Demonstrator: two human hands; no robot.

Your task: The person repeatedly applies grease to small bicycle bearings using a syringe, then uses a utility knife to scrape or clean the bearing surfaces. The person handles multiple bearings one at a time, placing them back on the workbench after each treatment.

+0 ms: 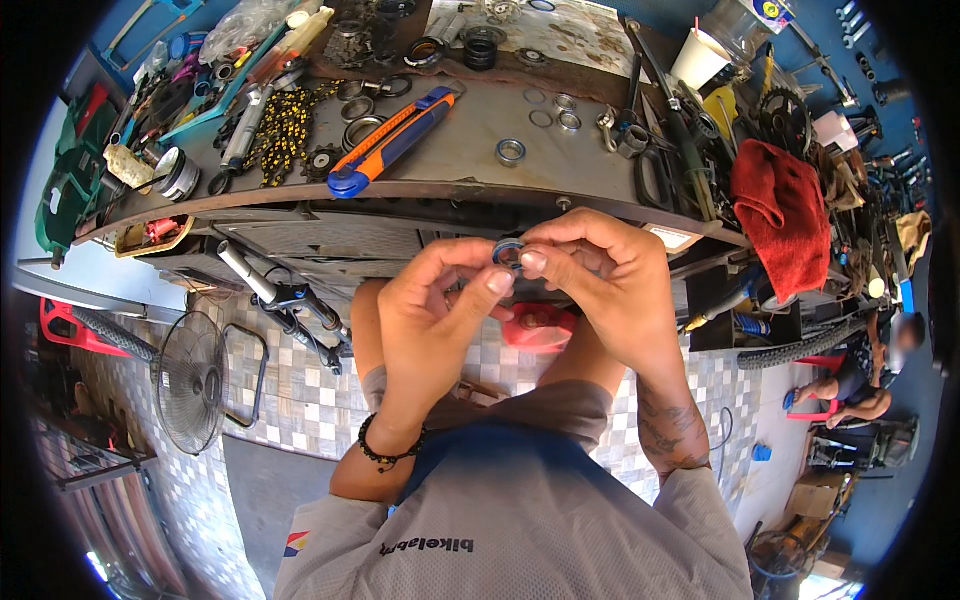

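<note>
Between my two hands, just in front of the workbench (590, 178) edge, is a small ring-shaped bearing (508, 250) with a blue seal. My left hand (440, 295) pinches its left side between thumb and fingers. From the right, my right hand (605, 280) pinches the same bearing with thumb and forefinger. A similar blue-edged bearing (510, 152) lies on the bench beyond my hands. Left of it rests an orange and blue utility knife (395, 143). Smaller rings (568, 121) lie farther back to the right.
A yellow-black chain (285, 130) and many tools crowd the bench's left. A red cloth (782, 210) hangs off its right end, near a white cup (700, 60). Below left stand a fan (190, 380) and a bicycle fork (285, 300). Another person (870, 375) sits far right.
</note>
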